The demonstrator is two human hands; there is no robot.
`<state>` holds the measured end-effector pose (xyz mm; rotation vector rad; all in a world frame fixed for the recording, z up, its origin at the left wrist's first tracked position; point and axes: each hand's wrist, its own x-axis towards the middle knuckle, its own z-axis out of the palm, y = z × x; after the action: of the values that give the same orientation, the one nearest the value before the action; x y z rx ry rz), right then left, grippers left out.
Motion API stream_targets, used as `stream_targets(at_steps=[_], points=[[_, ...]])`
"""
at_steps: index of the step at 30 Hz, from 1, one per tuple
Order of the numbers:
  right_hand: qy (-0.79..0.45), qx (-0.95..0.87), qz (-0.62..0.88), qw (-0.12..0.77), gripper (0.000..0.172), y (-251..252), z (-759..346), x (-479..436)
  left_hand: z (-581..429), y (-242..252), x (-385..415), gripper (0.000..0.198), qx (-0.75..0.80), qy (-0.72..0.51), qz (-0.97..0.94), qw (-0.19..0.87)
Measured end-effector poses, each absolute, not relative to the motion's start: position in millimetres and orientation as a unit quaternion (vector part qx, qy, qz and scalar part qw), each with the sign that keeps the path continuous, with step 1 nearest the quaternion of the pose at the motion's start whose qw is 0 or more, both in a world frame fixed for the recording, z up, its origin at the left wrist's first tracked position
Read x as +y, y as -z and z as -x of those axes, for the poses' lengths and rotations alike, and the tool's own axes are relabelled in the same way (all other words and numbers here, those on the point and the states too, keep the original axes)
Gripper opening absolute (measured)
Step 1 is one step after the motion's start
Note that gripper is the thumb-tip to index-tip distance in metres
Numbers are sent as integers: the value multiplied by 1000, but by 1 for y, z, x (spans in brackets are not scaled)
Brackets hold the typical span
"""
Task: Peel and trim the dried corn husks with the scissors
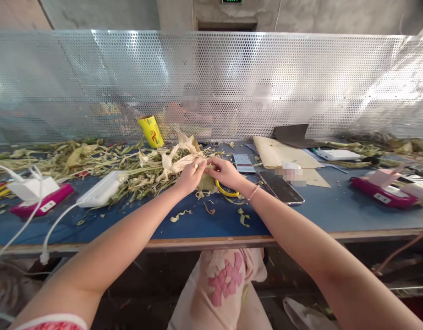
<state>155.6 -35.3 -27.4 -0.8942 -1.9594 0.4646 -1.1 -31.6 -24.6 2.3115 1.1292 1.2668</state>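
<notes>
My left hand (193,176) and my right hand (225,174) meet over the middle of the blue table. The fingers of both are closed in a pinch on a flat, pale green dried leaf (206,183), which hangs down between them. Fingers hide its upper part. Just below my right hand lies a yellow ring-shaped thing (227,189), partly covered by the hand. A heap of dried leaves and husks (142,176) spreads behind and left of my left hand. Curled scraps (244,218) lie nearer the table's front edge.
A smartphone (280,187), a card (244,163) and brown paper (283,153) lie to the right. Magenta power strips (48,201) sit at both sides, with a white power bank (100,188) and cables at left. Behind stand a yellow tube (151,132) and a perforated metal panel (225,68).
</notes>
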Motion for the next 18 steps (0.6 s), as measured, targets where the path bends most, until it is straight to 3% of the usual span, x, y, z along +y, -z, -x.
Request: stream_targets(at_steps=[4,10,18], points=[[-147,-822,359,418,8,24,-155,-41,3,23,-32,30,394,-420,-806,135],[-137,-824,341,431,16,21,-154,-44,2,24,-28,28,379,-439,-800,154],[-74,-839,313,440,15,18,-150,-56,5,27,-8,33,476,-515,-652,289]])
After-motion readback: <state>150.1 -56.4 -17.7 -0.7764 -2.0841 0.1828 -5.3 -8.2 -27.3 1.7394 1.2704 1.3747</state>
